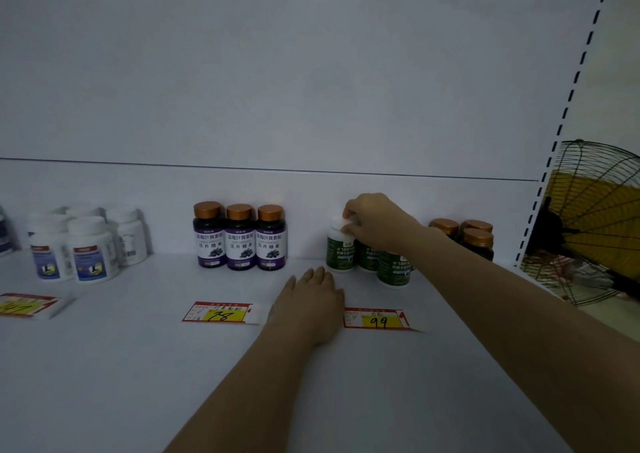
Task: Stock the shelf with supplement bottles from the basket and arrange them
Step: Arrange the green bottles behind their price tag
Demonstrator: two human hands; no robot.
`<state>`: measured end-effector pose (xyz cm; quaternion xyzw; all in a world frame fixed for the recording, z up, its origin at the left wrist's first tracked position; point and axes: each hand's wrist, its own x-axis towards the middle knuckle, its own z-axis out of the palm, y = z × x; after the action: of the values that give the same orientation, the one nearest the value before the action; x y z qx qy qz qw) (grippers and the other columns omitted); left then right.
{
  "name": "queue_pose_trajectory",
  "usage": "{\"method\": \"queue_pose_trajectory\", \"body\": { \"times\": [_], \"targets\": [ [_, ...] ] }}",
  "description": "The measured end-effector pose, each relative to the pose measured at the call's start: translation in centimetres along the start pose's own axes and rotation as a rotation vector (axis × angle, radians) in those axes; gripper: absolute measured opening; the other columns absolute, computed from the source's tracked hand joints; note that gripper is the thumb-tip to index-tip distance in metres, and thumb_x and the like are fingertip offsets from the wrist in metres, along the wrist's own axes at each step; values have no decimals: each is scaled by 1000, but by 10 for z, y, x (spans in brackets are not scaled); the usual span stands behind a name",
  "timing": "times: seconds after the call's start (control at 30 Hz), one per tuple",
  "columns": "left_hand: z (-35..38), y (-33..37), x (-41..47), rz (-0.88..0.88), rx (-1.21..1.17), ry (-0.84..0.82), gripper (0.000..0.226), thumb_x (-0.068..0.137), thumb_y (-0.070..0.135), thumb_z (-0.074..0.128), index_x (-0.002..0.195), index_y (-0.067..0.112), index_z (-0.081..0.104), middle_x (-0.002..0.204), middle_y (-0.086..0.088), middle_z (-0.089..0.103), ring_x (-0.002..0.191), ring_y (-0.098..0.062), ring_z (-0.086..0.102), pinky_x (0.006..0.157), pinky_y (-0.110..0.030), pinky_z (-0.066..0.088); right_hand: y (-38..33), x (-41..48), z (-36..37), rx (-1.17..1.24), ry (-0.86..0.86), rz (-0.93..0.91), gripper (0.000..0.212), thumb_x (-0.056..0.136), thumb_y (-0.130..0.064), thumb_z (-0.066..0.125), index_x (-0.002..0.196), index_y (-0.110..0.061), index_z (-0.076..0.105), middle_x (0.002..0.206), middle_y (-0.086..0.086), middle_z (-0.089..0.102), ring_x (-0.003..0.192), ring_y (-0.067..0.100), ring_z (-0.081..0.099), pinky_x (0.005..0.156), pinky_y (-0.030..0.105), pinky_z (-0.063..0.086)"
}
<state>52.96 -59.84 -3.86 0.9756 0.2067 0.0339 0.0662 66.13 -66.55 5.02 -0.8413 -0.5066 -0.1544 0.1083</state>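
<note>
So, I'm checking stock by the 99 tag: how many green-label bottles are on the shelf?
3: the left bottle, cap pinched by the right hand; the middle bottle beside it; the front bottle nearer the edge. The arm may hide more.

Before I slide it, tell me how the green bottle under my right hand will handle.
Tall and narrow, the green bottle would probably tip if pushed high. It looks like rigid plastic, so likely stiff, not fragile. The right hand holds only its cap; that grip might slip.

Cap of left green bottle [341, 255], seemingly white, partly under right hand [375, 224].
</note>
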Motion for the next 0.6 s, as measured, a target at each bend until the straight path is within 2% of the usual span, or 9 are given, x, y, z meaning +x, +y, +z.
{"method": "queue_pose_trajectory", "body": {
  "times": [0.1,0.27,0.5,0.6],
  "targets": [
    [-1,1,-1,3,5,-9,55,103,34,14,150,9,3,159,-5,1,146,-19,3,118,-37,4,9,5,-13,-20,-27,105,35,94,-25,54,122,-4,55,122,13,55,112,26,51,91,31,42],
    [-2,1,-1,8,-2,-16,55,103,34,14,150,9,3,159,-5,1,146,-18,2,118,-37,4,10,3,-11,-103,-165,216,40,94,-32,54,122,-3,52,121,15,53,109,27,54,80,29,44],
    [-2,0,-1,10,-12,-9,56,102,35,15,151,9,4,159,-5,1,146,-18,3,118,-36,5,12,3,-16,6,-26,199,32,89,-19,58,117,-2,57,118,15,56,106,26,54,84,30,46],
    [-8,2,-5,-36,-159,21,58,102,39,21,150,11,8,159,-5,8,146,-18,10,117,-33,10,11,0,-41,75,118,172,33,86,-18,63,117,-5,60,119,15,56,108,25,53,79,24,40]
  ]
}}
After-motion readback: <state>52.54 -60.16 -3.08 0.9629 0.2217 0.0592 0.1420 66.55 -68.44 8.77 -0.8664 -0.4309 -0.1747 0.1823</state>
